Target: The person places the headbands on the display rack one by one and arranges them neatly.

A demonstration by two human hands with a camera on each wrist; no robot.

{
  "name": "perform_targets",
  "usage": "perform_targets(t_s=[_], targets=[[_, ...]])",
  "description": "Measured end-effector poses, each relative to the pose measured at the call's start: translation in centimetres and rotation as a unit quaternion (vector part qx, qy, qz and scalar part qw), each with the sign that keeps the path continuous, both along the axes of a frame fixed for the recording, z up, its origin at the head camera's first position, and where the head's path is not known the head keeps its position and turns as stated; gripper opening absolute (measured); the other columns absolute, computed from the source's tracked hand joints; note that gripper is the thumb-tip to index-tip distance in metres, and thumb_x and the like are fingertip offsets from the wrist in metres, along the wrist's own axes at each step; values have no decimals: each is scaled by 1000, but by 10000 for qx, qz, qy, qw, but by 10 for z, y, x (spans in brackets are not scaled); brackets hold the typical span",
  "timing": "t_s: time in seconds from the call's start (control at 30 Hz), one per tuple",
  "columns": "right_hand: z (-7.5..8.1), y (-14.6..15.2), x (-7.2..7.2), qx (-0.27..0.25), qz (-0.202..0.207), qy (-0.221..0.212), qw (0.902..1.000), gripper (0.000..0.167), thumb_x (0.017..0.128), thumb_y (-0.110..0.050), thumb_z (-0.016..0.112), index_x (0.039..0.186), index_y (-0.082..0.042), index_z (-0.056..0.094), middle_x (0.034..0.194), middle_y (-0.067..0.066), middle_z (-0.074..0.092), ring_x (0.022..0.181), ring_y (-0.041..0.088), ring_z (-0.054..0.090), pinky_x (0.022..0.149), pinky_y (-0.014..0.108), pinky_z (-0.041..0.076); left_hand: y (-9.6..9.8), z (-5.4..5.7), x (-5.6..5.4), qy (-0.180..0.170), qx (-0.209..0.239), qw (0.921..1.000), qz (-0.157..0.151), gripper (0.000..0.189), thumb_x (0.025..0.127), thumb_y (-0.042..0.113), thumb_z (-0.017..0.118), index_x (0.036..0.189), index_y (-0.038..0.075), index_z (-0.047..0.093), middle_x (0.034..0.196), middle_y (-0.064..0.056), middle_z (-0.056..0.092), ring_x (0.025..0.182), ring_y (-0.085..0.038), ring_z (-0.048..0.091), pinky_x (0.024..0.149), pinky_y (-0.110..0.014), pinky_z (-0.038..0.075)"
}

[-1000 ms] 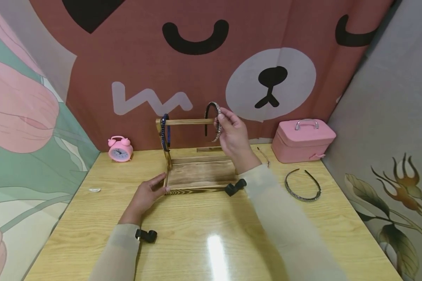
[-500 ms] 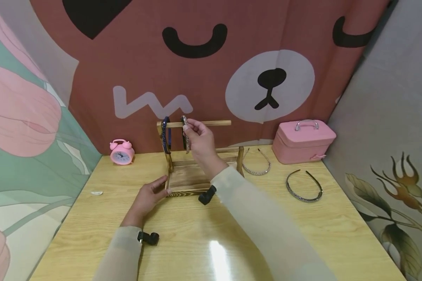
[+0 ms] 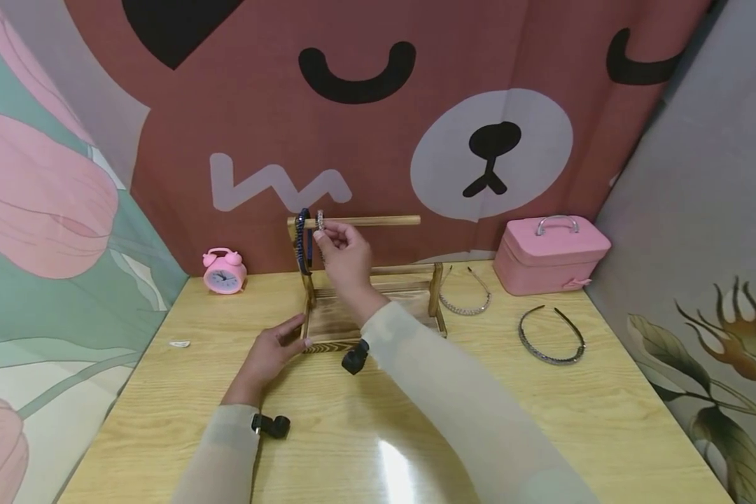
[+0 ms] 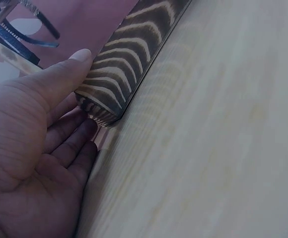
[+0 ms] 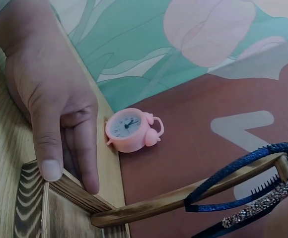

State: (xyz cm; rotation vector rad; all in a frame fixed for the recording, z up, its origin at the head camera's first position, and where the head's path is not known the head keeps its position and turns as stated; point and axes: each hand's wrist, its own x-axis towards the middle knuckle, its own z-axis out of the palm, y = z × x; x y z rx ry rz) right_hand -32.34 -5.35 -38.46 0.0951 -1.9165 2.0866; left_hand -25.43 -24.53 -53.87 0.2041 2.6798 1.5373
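A wooden headband rack with a top bar and a tray-like base stands near the back of the table. My right hand pinches a rhinestone headband, which sits over the bar close to its left end. Just left of it hangs a dark blue headband. In the right wrist view the rhinestone headband lies right beside the blue one. My left hand holds the left front corner of the rack's base, thumb on the striped front piece and fingers round the end.
To the right of the rack lie a light beaded headband and a dark headband. A pink case stands at the back right, a pink alarm clock at the back left. A small white hair clip-like piece lies at left.
My right hand has carried the rhinestone headband leftward along the bar, from its free right end to near the blue headband. The left hand has stayed at the rack's corner.
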Motion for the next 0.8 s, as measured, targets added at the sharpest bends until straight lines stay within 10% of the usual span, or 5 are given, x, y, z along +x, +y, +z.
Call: perform_targets(t_s=[0.8], targets=[[-11,2,-4,38,380,196,9991,24,100,-23,83,122,-13,80,109,0,78,94,9,68,80,22,60,1,0,0,-20,40,10000,68,66,102,26,80,162,13,54,165,-13,53,154,-36,50,129,-54,40]])
